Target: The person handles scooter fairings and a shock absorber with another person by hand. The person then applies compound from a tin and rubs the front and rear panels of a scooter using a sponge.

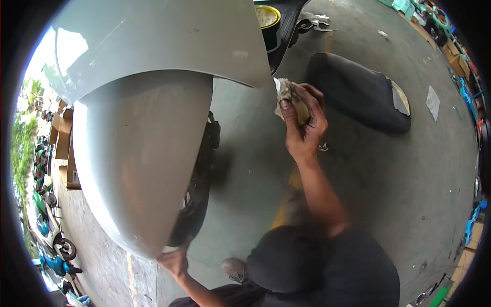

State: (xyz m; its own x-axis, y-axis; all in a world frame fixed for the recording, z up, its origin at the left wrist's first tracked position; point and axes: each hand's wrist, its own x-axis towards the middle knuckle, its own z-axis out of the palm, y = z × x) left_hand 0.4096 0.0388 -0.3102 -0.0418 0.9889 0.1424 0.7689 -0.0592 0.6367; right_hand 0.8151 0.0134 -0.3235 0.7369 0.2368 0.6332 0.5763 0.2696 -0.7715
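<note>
A large glossy silver body panel (143, 148) fills the left of the head view, its narrow end pointing down towards me. At that lower tip is my left hand (174, 262), closed on the edge, with its fingertips partly hidden by the panel. My right hand (305, 115) is raised to the right of the panel, apart from it. Between its thumb and fingers it pinches a dirty, crumpled whitish rag (283, 94). Above, a second silver panel (169, 38) overhangs the first. Dark parts (197, 192) show under the panel's right edge.
An open tin with a yellow rim (267, 17) stands on a black surface at the top. Behind my right hand, a black motorcycle seat (358, 92) with torn covering lies on the floor. Cardboard boxes (64, 133) and parked scooters (51, 225) line the left side.
</note>
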